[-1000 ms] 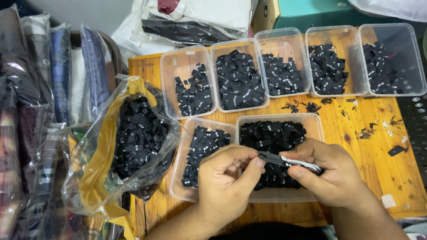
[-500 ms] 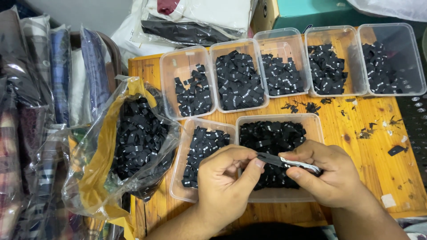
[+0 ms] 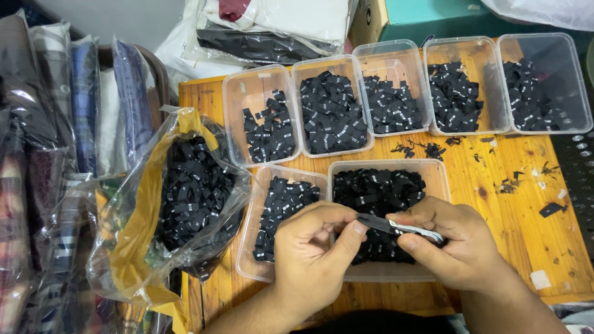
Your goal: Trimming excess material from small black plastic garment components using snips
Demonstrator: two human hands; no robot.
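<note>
pinching snips [image 3: 396,226] between both grips

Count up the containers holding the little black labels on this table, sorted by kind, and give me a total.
Clear plastic tubs in the back row: 5
Clear plastic tubs in the front row, by the left hand and right hand: 2
Clear plastic bag of labels: 1
Total: 8

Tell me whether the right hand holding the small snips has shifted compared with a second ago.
No. The right hand with the snips sits over the same near-right corner of the big clear tub as before, close against the left hand.
</note>
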